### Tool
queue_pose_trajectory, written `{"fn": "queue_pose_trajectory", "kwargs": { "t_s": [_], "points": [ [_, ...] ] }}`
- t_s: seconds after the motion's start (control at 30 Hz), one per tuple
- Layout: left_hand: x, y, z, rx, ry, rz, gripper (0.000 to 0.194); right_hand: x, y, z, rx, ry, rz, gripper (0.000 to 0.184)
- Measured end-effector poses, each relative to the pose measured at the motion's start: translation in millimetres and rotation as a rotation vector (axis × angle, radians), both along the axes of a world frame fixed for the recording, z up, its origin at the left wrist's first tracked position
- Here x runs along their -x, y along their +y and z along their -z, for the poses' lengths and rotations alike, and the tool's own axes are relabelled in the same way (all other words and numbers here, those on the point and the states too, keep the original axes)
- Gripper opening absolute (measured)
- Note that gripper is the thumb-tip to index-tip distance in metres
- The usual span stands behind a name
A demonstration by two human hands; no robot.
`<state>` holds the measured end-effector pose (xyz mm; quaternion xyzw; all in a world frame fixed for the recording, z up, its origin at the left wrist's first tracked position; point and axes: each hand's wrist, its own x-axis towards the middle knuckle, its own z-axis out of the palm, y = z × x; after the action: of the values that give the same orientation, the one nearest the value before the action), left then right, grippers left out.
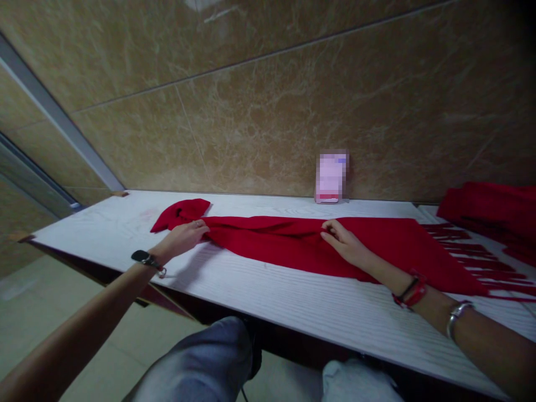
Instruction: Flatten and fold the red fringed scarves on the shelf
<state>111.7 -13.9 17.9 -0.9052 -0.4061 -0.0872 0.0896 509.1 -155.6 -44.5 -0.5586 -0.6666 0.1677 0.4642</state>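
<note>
A long red scarf (268, 240) lies across the white table, gathered narrow at the left and spread wide at the right, where it ends in a fringe. My left hand (184, 239) is closed around the gathered part. Just beyond it, a bunched, bow-like red end fans out on the tabletop. My right hand (338, 237) pinches a fold near the middle of the cloth, with the fingers bent together. Between the two hands the fabric runs in lengthwise creases. The part inside my left fist is hidden.
A blurred pinkish phone-like rectangle (331, 177) leans on the marbled tile wall (251, 123). More folded red cloth (494, 218) lies at the far right of the white table (285, 287). The table's front edge runs above my knees.
</note>
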Motion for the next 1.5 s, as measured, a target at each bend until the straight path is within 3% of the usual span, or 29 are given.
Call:
{"fn": "queue_pose_trajectory", "kwargs": {
  "t_s": [0.13,0.27,0.4,0.53,0.67,0.8,0.9,1.0,1.1,1.2,1.27,1.37,1.5],
  "points": [
    [9.7,-10.6,-12.7,-0.036,-0.08,0.124,0.024,-3.9,3.3,2.7,-0.035,0.08,0.06,0.016],
    [28.2,-28.5,-7.2,0.307,0.125,0.18,0.02,-2.6,2.1,2.2,-0.045,0.102,0.008,0.014],
    [26.2,-34.9,-8.5,0.353,0.193,0.125,0.017,3.3,-4.4,-1.9,-0.009,0.056,-0.11,0.011],
    [-11.8,-36.5,-14.8,0.17,0.123,0.212,0.028,9.4,-12.7,-8.6,0.04,-0.057,-0.243,0.008],
    [-67.0,-41.0,0.1,-0.09,0.124,0.32,0.039,11.3,-16.6,-12.0,0.038,-0.163,-0.268,0.011],
    [-110.6,-35.7,16.7,-0.136,0.253,0.3,0.035,9.4,-14.9,-11.4,-0.001,-0.157,-0.214,0.01],
    [-123.0,-28.0,9.8,-0.162,0.334,0.268,0.03,7.8,-13.5,-11.0,-0.037,-0.136,-0.193,0.01],
    [-112.9,-25.4,-10.3,-0.272,0.256,0.205,0.026,7.9,-15.2,-12.4,-0.032,-0.163,-0.24,0.011],
    [-84.1,-30.6,-20.7,-0.311,0.208,0.205,0.026,9.4,-19.6,-14.6,-0.046,-0.297,-0.313,0.016],
    [-50.1,-40.5,-8.6,-0.164,0.332,0.351,0.029,10.6,-23.6,-15.8,-0.084,-0.467,-0.438,0.02],
    [-33.8,-46.5,3.2,-0.084,0.395,0.366,0.034,10.9,-25.2,-16.1,-0.096,-0.551,-0.52,0.022],
    [-26.8,-50.8,5.0,-0.067,0.385,0.334,0.035,10.6,-26.3,-16.9,-0.088,-0.602,-0.551,0.025],
    [-37.4,-52.9,-18.3,-0.202,0.197,0.329,0.028,9.0,-25.9,-20.5,-0.093,-0.528,-0.492,0.024]
  ]
}}
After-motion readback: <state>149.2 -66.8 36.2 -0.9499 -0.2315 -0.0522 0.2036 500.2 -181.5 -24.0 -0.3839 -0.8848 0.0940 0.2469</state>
